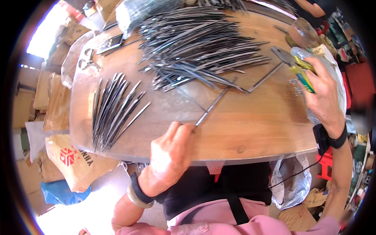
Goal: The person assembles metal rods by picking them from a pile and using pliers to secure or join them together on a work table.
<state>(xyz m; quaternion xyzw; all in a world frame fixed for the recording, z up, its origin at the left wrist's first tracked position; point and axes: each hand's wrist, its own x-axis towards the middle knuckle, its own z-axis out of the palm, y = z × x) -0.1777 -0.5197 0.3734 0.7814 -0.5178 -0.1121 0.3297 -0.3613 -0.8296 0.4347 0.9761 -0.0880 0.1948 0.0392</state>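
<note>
My left hand point(170, 156), near the table's front edge, pinches the end of a thin dark strip point(213, 105) that slants away to the right. In my right hand point(323, 94) is a pair of pliers point(299, 70) with green and yellow handles, held over the table's right side. Another thin strip point(265, 77) ends close to the pliers' jaws; whether they grip it, I cannot tell. Beyond both hands lies a large pile of similar dark strips point(196, 43). A smaller fanned bundle of strips point(115, 113) rests left of my left hand.
Scissors point(88, 60) and a phone point(110, 44) lie at the table's point(250, 133) far left. A clear plastic bag point(147, 13) sits behind the pile. Small metal pieces point(296, 87) are by my right hand. Another person's arm point(311, 7) shows at top right. A printed sack point(74, 160) stands at lower left.
</note>
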